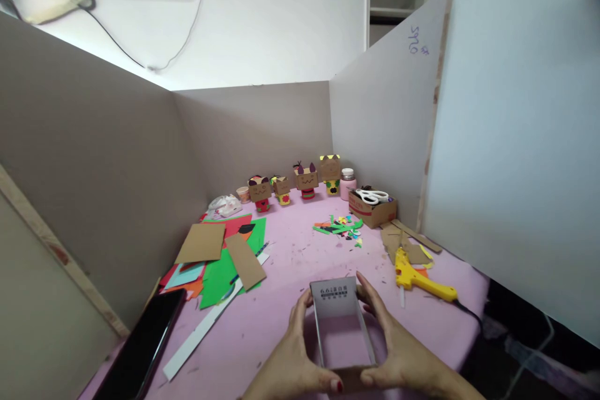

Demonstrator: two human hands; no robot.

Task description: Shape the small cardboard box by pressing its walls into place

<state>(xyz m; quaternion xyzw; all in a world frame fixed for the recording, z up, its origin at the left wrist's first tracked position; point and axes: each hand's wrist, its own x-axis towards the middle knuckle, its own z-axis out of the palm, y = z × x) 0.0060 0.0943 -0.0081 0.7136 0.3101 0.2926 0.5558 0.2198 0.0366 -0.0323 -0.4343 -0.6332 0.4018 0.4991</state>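
Near the front of the pink table, an open cardboard box frame [334,290] with dark printing on its far panel is held between both hands. The table shows through its bottomless middle. My left hand [300,347] wraps round the left side, thumb at the near edge. On the opposite side my right hand [391,344] grips it the same way, fingers along the outer wall. A yellow hot glue gun [422,278] lies to the right of my right hand. Left of my left hand rest a white strip [201,331] and a brown cardboard piece [245,261].
A black phone [143,344] lies at the left edge near coloured paper sheets [218,281]. Paper scraps [340,227] are scattered mid-table. Several cardboard figures [307,178] stand at the back. White scissors [372,196] lie on a small box [372,214]. Partitions [253,131] enclose the table.
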